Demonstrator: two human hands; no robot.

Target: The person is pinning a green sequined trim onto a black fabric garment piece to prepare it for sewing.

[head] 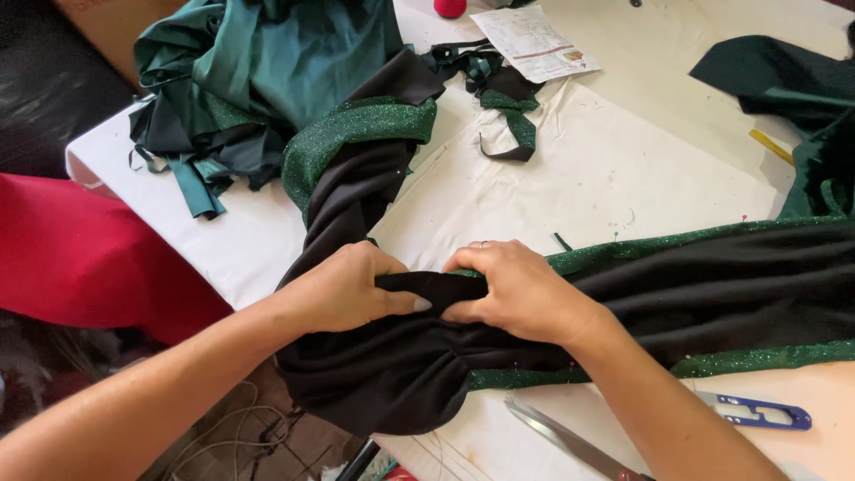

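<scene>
A long black fabric piece [712, 294] with green glitter edging lies across the white table [623, 160], bending up toward the back left. My left hand [343, 287] and my right hand [517, 289] meet at the middle of it. Both pinch a small fold of the black cloth between thumb and fingers. A ring shows on a finger of my right hand. Pins with coloured heads stick in the glitter edge near my right wrist.
A heap of dark green fabric scraps [258, 80] sits at the back left. Scissors [570, 441] and a blue thread snip [757, 412] lie near the front edge. A printed paper [534, 40] and more green cloth [802, 98] lie at the back. Red cloth [80, 258] hangs left of the table.
</scene>
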